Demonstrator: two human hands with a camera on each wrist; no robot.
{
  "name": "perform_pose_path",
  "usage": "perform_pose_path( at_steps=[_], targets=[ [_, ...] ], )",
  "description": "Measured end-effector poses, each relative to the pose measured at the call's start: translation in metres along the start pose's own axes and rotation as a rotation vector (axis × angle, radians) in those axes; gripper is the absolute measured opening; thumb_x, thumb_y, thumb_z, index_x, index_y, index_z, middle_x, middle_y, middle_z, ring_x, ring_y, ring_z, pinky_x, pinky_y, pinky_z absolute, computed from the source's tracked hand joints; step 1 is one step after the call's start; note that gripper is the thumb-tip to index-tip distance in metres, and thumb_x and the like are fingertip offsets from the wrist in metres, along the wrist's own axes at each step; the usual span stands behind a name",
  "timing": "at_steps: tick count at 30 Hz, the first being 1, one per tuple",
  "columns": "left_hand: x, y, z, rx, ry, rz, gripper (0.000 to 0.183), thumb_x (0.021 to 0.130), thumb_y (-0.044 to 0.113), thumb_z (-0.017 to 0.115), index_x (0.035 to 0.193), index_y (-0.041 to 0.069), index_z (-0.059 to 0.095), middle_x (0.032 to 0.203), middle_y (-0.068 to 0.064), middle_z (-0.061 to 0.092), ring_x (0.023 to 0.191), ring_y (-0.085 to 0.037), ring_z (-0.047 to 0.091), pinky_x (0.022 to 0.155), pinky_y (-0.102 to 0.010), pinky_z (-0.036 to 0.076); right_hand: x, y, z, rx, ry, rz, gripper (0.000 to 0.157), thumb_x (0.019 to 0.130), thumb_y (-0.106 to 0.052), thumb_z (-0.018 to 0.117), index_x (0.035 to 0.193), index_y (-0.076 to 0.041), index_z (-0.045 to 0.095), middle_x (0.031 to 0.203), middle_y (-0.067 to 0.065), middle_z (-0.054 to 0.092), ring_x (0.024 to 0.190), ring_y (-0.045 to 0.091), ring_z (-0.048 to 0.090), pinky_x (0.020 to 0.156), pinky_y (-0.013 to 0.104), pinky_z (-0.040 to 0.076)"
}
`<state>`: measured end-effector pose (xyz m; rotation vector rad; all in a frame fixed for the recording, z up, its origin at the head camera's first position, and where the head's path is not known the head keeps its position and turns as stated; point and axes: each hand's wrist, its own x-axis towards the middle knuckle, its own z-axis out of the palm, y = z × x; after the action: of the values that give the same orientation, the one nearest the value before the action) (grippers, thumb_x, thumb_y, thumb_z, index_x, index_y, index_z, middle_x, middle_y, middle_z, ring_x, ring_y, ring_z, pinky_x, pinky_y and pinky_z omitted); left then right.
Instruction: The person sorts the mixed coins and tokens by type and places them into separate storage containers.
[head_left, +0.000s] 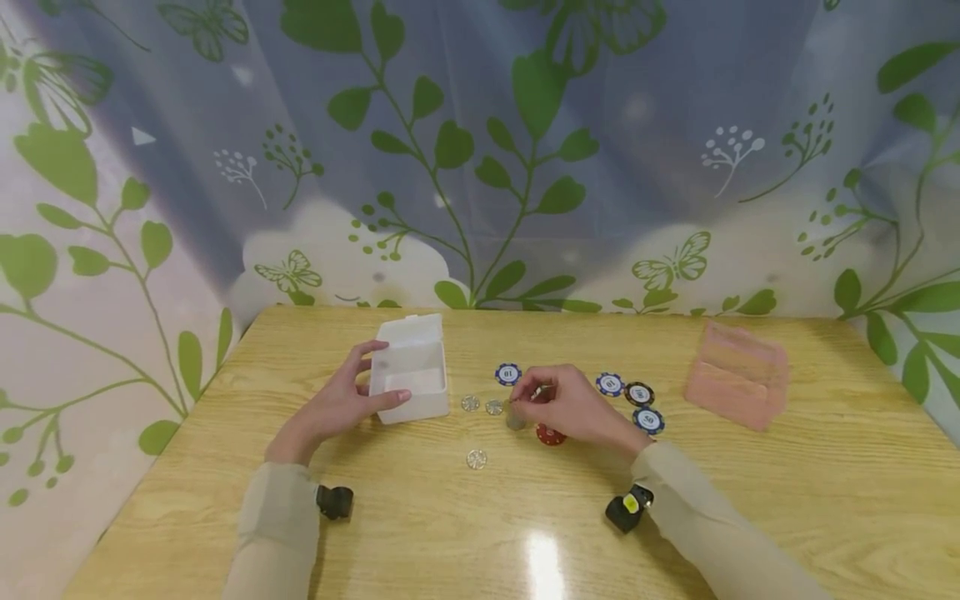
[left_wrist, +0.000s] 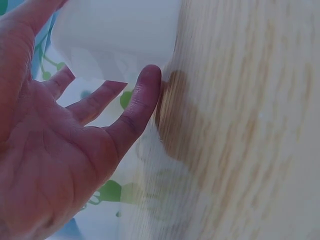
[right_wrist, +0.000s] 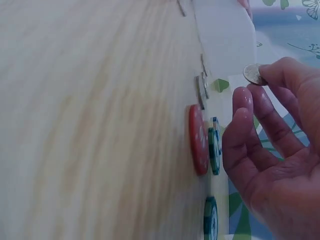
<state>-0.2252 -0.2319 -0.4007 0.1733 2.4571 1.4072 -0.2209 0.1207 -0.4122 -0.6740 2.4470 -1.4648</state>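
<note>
Grasping 1 coin [right_wrist: 253,75] by its edge with the right hand [head_left: 566,404], right of the white box [head_left: 412,405] and beside the red chip [head_left: 551,436]; best pinched firmly, clear of loose coins [head_left: 470,403]. Gripping the box from the left with the left hand [head_left: 341,404]; best steadied without tipping

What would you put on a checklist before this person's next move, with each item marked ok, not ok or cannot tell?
1. White box open: ok, its lid stands up at the back.
2. White box steadied: ok, the left hand holds it at its left side.
3. Coin in hand: ok, the right hand pinches it at the fingertips.
4. Coin above the box opening: not ok, the right hand is off to the box's right.
5. Firmness of the pinch: cannot tell, the pictures do not show pressure.
</note>
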Motion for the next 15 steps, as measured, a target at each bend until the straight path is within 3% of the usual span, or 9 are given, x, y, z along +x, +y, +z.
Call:
perform_pose_path(
  at_steps=[6, 15],
  targets=[
    [0.001, -0.001, 0.0, -0.013, -0.002, -0.003, 0.092, 0.092, 0.038, 0.077, 0.159, 0.028, 0.016, 0.166, -0.02, 0.021, 0.125, -0.039, 0.059, 0.083, -0.034, 0.051, 0.009, -0.004, 0.005, 0.055, 0.029, 0.037, 0.006, 0.093, -0.02, 0.077, 0.098, -0.017, 0.074, 0.093, 0.001, 0.073, 0.081, 0.019, 0.067, 0.068, 0.026, 0.052],
    [0.002, -0.002, 0.0, -0.031, -0.006, 0.002, 0.092, 0.092, 0.037, 0.078, 0.159, 0.026, 0.016, 0.166, -0.021, 0.022, 0.123, -0.039, 0.06, 0.081, -0.033, 0.052, 0.021, -0.011, 0.015, 0.122, 0.075, 0.064, 0.014, 0.092, -0.021, 0.078, 0.102, -0.012, 0.073, 0.094, 0.004, 0.073, 0.085, 0.017, 0.067, 0.078, 0.031, 0.055]
  ],
)
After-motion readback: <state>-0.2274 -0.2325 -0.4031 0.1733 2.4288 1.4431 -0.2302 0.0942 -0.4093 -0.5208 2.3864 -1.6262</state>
